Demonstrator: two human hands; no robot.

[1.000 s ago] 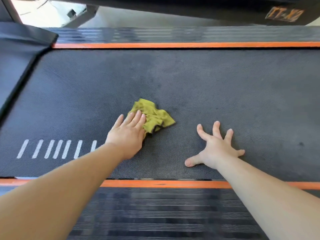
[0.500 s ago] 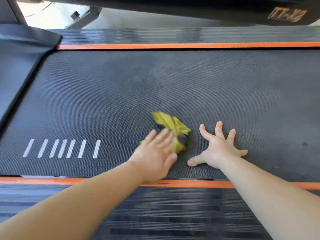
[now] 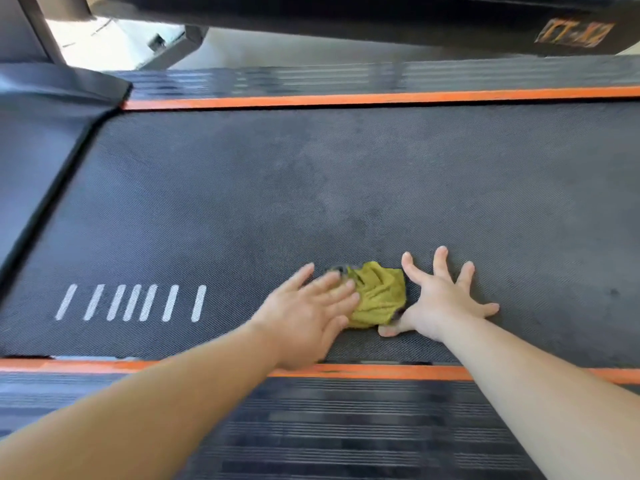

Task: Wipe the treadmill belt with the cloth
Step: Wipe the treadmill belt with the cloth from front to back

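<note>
The left hand [image 3: 308, 306] lies flat with its fingers straight and close together, the fingertips pressing on the left edge of the cloth [image 3: 379, 294]; the hand is blurred. The right hand [image 3: 440, 299] is planted palm down on the belt [image 3: 311, 185] with fingers and thumb spread wide. The crumpled yellow-green cloth sits on the belt between the two hands, in the crook between the right thumb and forefinger. Whether it touches that hand cannot be told.

The belt is dark and finely textured, with a lighter, smudged patch beyond the hands. To the left, seven slanted white stripes [image 3: 131, 303] are printed on it. An orange strip [image 3: 381, 371] edges the belt on the near side and another [image 3: 346, 98] on the far side, each backed by a ribbed black side rail [image 3: 346, 427]. At the top right, a dark bar carries orange lettering [image 3: 573, 32], seen upside down and too blurred to read.
</note>
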